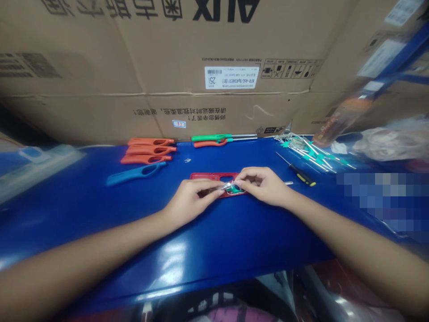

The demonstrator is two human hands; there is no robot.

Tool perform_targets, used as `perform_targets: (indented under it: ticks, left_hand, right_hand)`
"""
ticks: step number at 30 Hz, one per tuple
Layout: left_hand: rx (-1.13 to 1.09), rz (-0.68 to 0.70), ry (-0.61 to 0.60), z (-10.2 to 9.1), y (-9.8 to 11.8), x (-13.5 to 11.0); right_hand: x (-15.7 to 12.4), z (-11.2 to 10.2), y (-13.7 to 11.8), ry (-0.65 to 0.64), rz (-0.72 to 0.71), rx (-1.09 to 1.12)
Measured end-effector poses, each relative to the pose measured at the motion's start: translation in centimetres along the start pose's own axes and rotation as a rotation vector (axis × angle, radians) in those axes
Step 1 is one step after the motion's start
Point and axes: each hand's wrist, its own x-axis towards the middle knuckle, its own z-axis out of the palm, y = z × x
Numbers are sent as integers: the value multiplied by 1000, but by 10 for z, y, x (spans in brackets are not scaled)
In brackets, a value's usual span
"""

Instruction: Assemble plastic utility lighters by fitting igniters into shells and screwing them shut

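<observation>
Both my hands meet at the middle of the blue table, over a red plastic lighter shell that lies flat. My left hand pinches a small metal-and-green inner part from the left. My right hand pinches the same part from the right, fingers curled. The part rests on the red shell; its details are hidden by my fingers.
Three orange lighter shells and a blue one lie at back left. A green and an orange long lighter lie by the cardboard boxes. A screwdriver and a pile of green-metal inner parts lie to the right.
</observation>
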Motion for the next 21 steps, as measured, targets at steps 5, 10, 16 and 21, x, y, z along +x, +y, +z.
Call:
perform_targets:
  ticks: [5,10,16,21]
  left_hand:
    - [-14,37,-2,0,0,-1]
    - [-22,42,-9,0,-1,-2]
    - [-37,29,-12,0,-2,-3]
    - [-2,27,17,0,-1,-2]
  right_hand:
    - [0,2,-1,-5,16,8]
    - [-1,3,-3,0,23,7]
    - [-1,6,-3,1,18,6]
    - [0,3,-3,7,32,31]
